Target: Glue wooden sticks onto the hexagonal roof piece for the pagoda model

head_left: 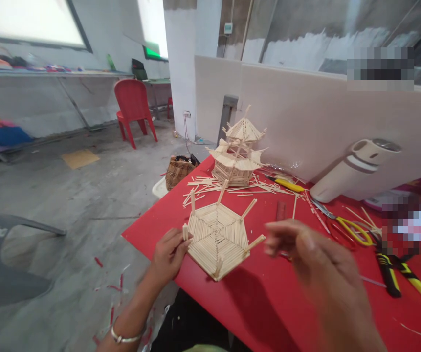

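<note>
A six-sided panel of thin wooden sticks [228,220] lies on the red table, with short stick posts standing or leaning outward at its corners. My left hand [169,254] is closed at the panel's left corner, its thumb and fingers pinching the edge beside a short post. To the right of the panel, my right hand [316,259] is raised over the table, blurred, with fingers half curled and the thumb apart from them. I see nothing held in it. A small reddish see-through piece [280,210] shows just beyond its fingers.
Behind the panel stands a tiered stick pagoda [237,156] among loose sticks [203,183]. On the right are a yellow-handled cutter [289,184], scissors [355,231], black-and-yellow pliers [388,274] and a pale flask [353,168]. A red chair [133,105] stands across the room.
</note>
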Motion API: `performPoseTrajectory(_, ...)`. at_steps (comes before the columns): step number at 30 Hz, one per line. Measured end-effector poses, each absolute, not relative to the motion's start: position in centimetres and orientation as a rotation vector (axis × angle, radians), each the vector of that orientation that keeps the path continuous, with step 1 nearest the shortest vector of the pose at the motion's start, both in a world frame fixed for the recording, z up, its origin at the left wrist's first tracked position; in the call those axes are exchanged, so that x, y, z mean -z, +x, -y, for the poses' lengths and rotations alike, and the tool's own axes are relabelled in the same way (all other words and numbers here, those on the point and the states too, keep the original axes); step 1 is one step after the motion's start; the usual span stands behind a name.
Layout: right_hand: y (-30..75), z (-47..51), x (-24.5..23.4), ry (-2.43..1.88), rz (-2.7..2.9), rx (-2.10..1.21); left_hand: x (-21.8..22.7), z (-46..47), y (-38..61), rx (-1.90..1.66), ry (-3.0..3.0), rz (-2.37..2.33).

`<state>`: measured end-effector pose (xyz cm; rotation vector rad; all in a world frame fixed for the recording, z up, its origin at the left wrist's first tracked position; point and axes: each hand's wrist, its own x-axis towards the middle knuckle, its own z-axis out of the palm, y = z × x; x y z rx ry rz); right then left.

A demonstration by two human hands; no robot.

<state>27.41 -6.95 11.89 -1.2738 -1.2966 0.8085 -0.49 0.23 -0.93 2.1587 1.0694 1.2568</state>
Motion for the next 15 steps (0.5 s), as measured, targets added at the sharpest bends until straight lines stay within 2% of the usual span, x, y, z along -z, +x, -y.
performPoseTrajectory(4, 22.3, 5.0, -8.3, -0.936, 1.323, -1.281, 0.8, -0.2, -0.5, -1.257, 2.167, -1.058)
performPoseTrajectory(7, 20.1, 2.5, -5.4, -0.822, 1.211, -1.456, 0.6, -0.1, -0.5, -1.231, 2.169, -1.052)
performPoseTrajectory(15, 18.5, -0.9, -3.2, -0.851, 1.503, -1.31, 0.9, -0.1, -0.6, -1.223, 2.175, -1.032)
